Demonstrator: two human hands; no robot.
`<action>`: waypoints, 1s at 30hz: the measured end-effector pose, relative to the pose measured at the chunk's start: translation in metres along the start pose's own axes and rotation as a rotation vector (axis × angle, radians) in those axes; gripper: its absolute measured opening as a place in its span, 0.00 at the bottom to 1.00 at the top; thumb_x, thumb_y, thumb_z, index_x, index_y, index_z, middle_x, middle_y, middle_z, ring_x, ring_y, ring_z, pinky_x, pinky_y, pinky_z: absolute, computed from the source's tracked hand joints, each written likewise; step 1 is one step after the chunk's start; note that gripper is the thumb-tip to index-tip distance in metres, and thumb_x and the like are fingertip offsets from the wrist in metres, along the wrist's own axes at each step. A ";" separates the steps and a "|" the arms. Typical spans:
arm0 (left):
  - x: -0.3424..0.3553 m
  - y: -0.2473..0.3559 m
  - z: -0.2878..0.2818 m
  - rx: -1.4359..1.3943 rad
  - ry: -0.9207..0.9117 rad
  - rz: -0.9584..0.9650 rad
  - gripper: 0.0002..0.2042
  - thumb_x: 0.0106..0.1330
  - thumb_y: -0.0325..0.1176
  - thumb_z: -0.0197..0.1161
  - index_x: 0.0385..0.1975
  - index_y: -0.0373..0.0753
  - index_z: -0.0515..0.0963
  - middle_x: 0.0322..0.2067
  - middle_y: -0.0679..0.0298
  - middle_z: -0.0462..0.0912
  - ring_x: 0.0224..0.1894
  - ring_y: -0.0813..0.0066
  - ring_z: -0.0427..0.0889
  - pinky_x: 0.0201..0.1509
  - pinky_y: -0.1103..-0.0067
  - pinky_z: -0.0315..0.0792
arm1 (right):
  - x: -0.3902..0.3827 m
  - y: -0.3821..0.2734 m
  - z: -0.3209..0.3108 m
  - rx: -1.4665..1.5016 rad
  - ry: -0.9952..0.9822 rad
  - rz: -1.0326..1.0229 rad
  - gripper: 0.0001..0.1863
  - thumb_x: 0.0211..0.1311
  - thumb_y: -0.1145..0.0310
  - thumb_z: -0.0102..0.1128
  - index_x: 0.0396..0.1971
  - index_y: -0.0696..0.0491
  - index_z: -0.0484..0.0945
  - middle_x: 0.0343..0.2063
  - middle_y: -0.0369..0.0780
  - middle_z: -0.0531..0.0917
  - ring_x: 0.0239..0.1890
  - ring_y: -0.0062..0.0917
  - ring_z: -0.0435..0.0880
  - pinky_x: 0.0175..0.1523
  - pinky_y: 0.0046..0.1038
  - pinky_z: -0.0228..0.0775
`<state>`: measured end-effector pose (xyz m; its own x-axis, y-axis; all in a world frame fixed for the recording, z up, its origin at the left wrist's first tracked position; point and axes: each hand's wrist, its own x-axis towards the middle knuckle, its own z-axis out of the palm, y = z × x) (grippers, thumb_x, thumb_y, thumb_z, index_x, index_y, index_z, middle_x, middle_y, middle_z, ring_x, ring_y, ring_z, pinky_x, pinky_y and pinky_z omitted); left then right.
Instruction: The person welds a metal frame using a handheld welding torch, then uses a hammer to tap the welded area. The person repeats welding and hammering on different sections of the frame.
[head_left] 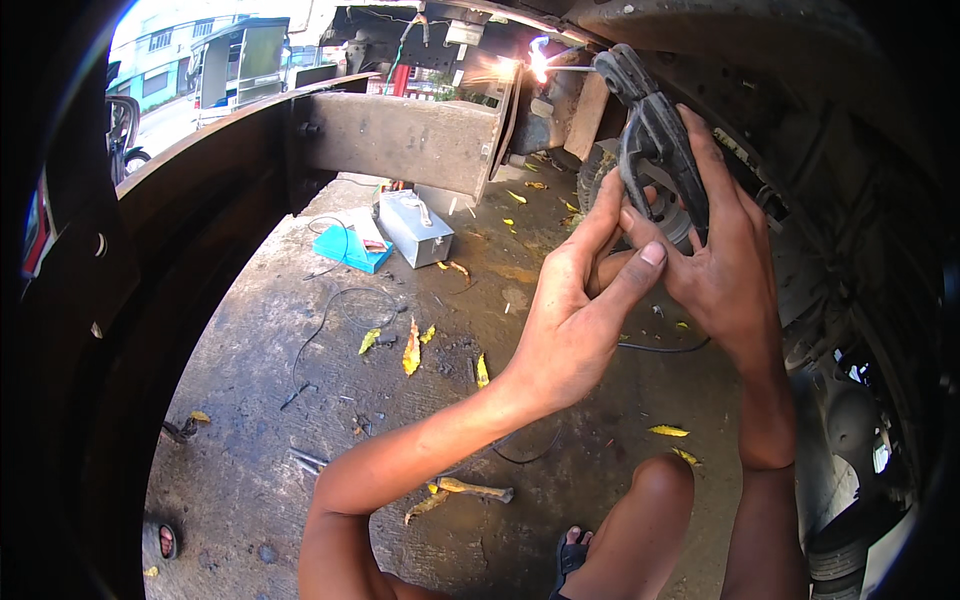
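My right hand (725,260) is closed round a black welding electrode holder (655,125), raised at the upper right. A thin electrode (572,69) runs left from its jaws to a bright arc (540,62), where sparks spray at the end of a rusty steel beam (400,140). My left hand (575,320) comes up beside the right one, its fingers curled against the holder's lever and the right hand. The left thumb lies over the right hand's fingers. Glare hides the weld spot, and the left fingertips are partly hidden.
On the concrete floor stand a silver metal box (415,230) and a blue box (352,248). A thin cable (305,345), yellow leaves and a stick-like piece (475,489) lie nearby. A dark frame rail (215,155) curves along the left; vehicle parts crowd the right. A sandalled foot (161,541) shows lower left.
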<state>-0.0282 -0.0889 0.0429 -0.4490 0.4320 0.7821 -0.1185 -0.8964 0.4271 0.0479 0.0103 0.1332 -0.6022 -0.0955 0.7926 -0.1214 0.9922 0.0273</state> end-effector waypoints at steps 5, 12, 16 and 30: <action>0.000 0.004 0.000 0.013 -0.006 -0.001 0.33 0.72 0.26 0.53 0.70 0.22 0.43 0.61 0.56 0.66 0.59 0.78 0.68 0.62 0.83 0.63 | 0.001 0.000 0.001 0.022 0.001 -0.010 0.42 0.54 0.63 0.72 0.66 0.59 0.61 0.48 0.56 0.80 0.48 0.47 0.83 0.50 0.37 0.76; 0.000 0.001 0.001 -0.014 -0.001 0.000 0.32 0.72 0.26 0.53 0.70 0.23 0.44 0.61 0.56 0.66 0.59 0.78 0.68 0.63 0.83 0.63 | 0.001 -0.006 -0.002 -0.063 -0.019 -0.005 0.38 0.57 0.72 0.68 0.67 0.58 0.61 0.48 0.48 0.81 0.48 0.25 0.82 0.51 0.27 0.77; 0.000 0.002 -0.001 0.015 -0.004 0.007 0.32 0.72 0.26 0.53 0.70 0.22 0.45 0.62 0.55 0.66 0.60 0.78 0.67 0.63 0.83 0.62 | 0.001 -0.007 -0.001 -0.059 -0.008 0.006 0.37 0.57 0.72 0.68 0.66 0.58 0.62 0.47 0.47 0.82 0.48 0.24 0.82 0.51 0.27 0.77; -0.001 0.001 -0.002 0.055 0.007 -0.054 0.31 0.73 0.29 0.52 0.72 0.33 0.49 0.66 0.57 0.64 0.63 0.73 0.69 0.66 0.75 0.66 | 0.002 -0.001 0.000 -0.038 -0.006 -0.027 0.42 0.55 0.64 0.71 0.67 0.59 0.60 0.49 0.55 0.79 0.49 0.46 0.83 0.48 0.37 0.77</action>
<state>-0.0301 -0.0904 0.0416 -0.4496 0.4786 0.7541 -0.0942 -0.8650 0.4928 0.0469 0.0093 0.1343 -0.6042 -0.1223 0.7874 -0.1075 0.9916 0.0716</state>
